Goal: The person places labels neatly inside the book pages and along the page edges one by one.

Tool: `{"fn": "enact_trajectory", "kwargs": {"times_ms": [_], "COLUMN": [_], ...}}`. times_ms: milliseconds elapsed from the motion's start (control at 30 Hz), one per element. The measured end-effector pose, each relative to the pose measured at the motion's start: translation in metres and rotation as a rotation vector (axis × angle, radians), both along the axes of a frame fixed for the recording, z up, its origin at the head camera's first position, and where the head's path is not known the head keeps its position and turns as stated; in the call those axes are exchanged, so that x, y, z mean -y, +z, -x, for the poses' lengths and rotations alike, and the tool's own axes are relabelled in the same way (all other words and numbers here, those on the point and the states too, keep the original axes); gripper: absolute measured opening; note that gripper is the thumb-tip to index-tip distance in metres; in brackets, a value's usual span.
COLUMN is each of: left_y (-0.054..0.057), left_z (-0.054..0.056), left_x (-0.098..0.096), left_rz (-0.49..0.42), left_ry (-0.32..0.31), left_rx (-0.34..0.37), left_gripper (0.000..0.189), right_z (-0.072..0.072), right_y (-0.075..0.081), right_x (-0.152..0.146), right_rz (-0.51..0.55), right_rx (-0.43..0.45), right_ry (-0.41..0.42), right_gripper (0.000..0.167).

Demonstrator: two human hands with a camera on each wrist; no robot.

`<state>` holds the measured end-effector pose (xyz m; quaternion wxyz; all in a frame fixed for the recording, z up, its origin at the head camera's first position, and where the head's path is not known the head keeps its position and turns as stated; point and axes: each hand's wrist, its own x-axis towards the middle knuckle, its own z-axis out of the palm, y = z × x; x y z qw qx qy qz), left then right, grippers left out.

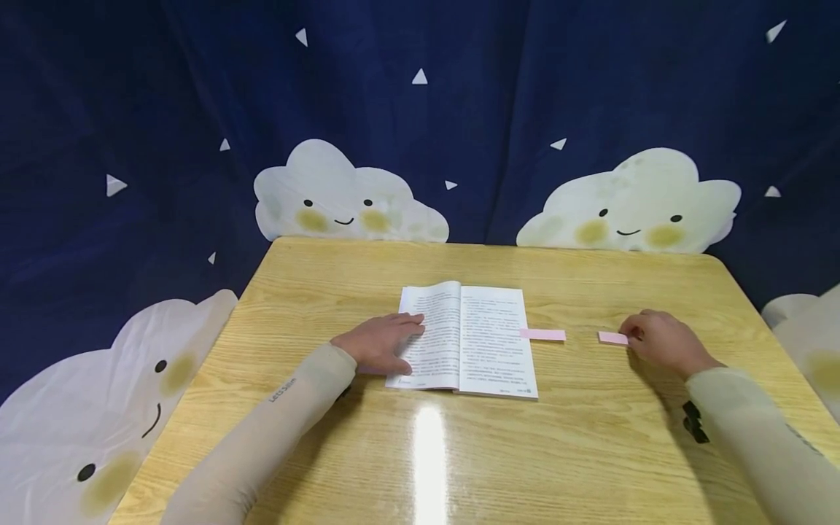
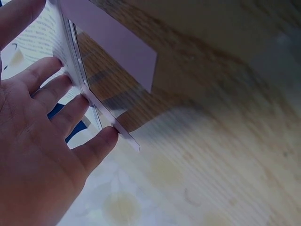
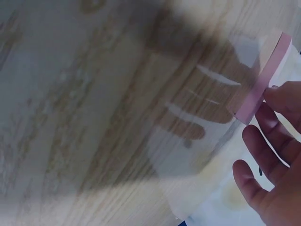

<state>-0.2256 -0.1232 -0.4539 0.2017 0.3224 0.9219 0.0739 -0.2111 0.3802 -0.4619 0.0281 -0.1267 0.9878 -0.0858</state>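
Observation:
An open book (image 1: 495,343) with printed pages lies on the table. My left hand (image 1: 380,343) rests on its left page, fingers spread; in the left wrist view, the fingers (image 2: 70,113) lie along the book's edge. Two pink paper strips (image 2: 117,42) stick out from that edge, one under a fingertip. From the right page juts another pink strip (image 1: 545,335). To the right of the book, my right hand (image 1: 666,341) pinches a short pink sticky-note strip (image 3: 263,80) between thumb and fingertips, close over the table.
The wooden table (image 1: 525,459) has rounded far corners and a bright light reflection near its front. Behind it hangs a dark blue curtain (image 1: 485,109) with smiling clouds and white triangles. Dark bands sit under both wrists.

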Motion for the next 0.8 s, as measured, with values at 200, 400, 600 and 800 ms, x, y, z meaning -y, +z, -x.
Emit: {"fn": "enact_trajectory", "kwargs": {"times_ms": [200, 400, 600, 800], "left_y": [0.0003, -0.0001, -0.0003, -0.0005], "left_z": [-0.0006, -0.0011, -0.0011, -0.0007], "left_x": [0.0, 0.0006, 0.0008, 0.0008], "left_rz": [-0.002, -0.009, -0.012, -0.021], "left_ry": [0.003, 0.006, 0.005, 0.002], "left_rx": [0.005, -0.005, -0.005, -0.006], "left_gripper": [0.077, 0.077, 0.077, 0.077], "right_z": [-0.001, -0.0013, -0.0008, -0.0009], "right_y": [0.0001, 0.0008, 0.0014, 0.0007], "right_x": [0.0004, 0.0018, 0.0029, 0.0025], "right_rz": [-0.002, -0.029, -0.044, -0.047], "right_rx": [-0.008, -0.028, -0.031, -0.036], "right_ry": [-0.009, -0.006, -0.017, -0.019], "right_gripper": [0.008, 0.007, 0.005, 0.005]}}
